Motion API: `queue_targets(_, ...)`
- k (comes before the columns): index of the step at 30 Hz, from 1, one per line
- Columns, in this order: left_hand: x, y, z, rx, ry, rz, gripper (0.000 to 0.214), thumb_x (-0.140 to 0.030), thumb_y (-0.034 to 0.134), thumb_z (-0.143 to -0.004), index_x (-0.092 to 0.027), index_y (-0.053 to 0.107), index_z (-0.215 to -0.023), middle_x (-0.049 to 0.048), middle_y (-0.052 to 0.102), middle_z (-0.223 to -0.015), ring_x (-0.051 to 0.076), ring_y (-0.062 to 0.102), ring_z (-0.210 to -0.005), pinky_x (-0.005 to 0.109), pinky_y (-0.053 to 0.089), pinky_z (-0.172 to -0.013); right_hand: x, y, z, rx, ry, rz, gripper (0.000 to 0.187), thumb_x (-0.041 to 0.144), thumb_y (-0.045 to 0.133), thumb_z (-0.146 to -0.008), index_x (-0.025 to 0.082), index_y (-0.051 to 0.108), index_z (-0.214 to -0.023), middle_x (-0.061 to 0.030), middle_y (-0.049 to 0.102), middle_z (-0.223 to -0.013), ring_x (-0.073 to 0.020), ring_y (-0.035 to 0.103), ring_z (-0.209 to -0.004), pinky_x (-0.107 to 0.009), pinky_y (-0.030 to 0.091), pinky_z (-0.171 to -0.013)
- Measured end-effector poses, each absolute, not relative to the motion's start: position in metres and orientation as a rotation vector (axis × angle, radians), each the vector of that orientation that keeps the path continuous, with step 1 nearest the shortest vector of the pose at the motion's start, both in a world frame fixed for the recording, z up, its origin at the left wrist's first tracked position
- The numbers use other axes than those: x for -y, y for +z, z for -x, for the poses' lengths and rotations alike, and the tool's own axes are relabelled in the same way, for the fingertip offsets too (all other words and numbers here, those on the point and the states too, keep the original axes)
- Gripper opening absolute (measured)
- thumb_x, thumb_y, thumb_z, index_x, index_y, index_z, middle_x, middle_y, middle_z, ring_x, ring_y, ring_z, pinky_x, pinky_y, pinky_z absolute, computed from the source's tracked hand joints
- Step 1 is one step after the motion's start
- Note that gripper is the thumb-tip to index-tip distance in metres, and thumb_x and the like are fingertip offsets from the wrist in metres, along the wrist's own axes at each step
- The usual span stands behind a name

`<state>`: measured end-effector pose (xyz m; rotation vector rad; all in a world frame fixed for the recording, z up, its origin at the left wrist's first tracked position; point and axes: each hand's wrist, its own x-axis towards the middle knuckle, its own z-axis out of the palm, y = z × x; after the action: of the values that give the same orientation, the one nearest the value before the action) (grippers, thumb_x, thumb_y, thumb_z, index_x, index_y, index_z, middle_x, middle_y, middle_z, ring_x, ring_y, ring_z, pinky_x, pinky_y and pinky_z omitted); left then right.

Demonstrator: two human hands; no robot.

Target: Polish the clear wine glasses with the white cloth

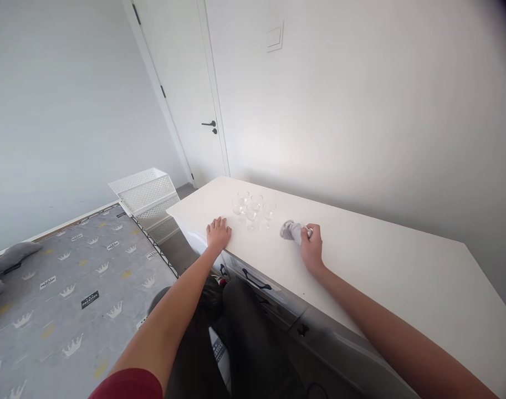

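Note:
My left hand (219,233) lies flat on the front edge of a white dresser top (381,266), its fingers spread and nothing in them. A bunched, pale grey cloth (292,230) is in my right hand (312,246), which is closed around its right end. The cloth's other end rests on or just over the surface; I cannot tell which. Between and beyond my hands, several clear stemmed glasses (253,209) stand upright in a tight cluster. They are nearer to my left hand, and neither hand touches them.
Below the top, drawers with dark handles (256,280) face my legs. On the left is a bed with a grey crown-patterned cover (90,282). A white perforated rack (147,194) stands past the dresser's far end, near a white door (182,83). The wall (352,122) runs along the back.

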<state>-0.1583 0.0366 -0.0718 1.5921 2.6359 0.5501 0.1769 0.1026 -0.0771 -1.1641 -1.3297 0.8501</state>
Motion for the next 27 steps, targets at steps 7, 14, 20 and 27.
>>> queue_targets(7,-0.030,-0.068,0.155,-2.568,0.754,-1.544,0.049,-0.030,0.042,-0.099,-0.019,0.056,-0.144,0.0128,0.044,-0.163,0.031,0.032,-0.155,0.055,0.017,-0.130,-0.120,-0.080,-0.142,0.903,1.360,0.901,0.038,0.061,0.068,-0.084,0.026,0.059,-0.095,-0.0004,0.065,-0.098,-0.0178,0.062,-0.091,-0.030,0.053,-0.078)
queue_targets(14,-0.014,-0.065,0.092,-2.470,1.204,-1.297,0.026,-0.017,0.043,-0.096,-0.018,0.062,-0.113,0.0168,0.060,-0.128,0.026,0.061,-0.120,0.044,0.047,-0.107,-0.114,-0.082,-0.164,0.578,1.549,0.854,0.032,0.052,0.068,-0.086,0.025,0.068,-0.104,-0.0039,0.075,-0.107,-0.0258,0.071,-0.105,-0.040,0.061,-0.086)
queue_targets(20,-0.041,-0.058,0.047,-2.123,1.420,-0.996,0.028,-0.031,0.054,-0.097,-0.018,0.053,-0.121,0.0076,0.070,-0.095,0.015,0.067,-0.070,0.030,0.051,-0.067,-0.113,-0.072,-0.162,0.653,1.656,0.811,0.047,0.064,0.070,-0.083,0.024,0.067,-0.107,-0.0061,0.075,-0.108,-0.0249,0.073,-0.098,-0.038,0.062,-0.077)
queue_targets(27,-0.050,-0.050,0.041,-1.553,1.585,-0.856,0.074,-0.037,0.061,-0.094,-0.018,0.028,-0.157,0.0101,0.076,-0.098,0.012,0.064,-0.062,0.026,0.051,-0.062,-0.111,-0.070,-0.172,0.844,1.361,1.016,0.040,0.036,0.084,-0.067,0.022,0.066,-0.099,0.0009,0.071,-0.088,-0.0163,0.063,-0.073,-0.027,0.051,-0.060)
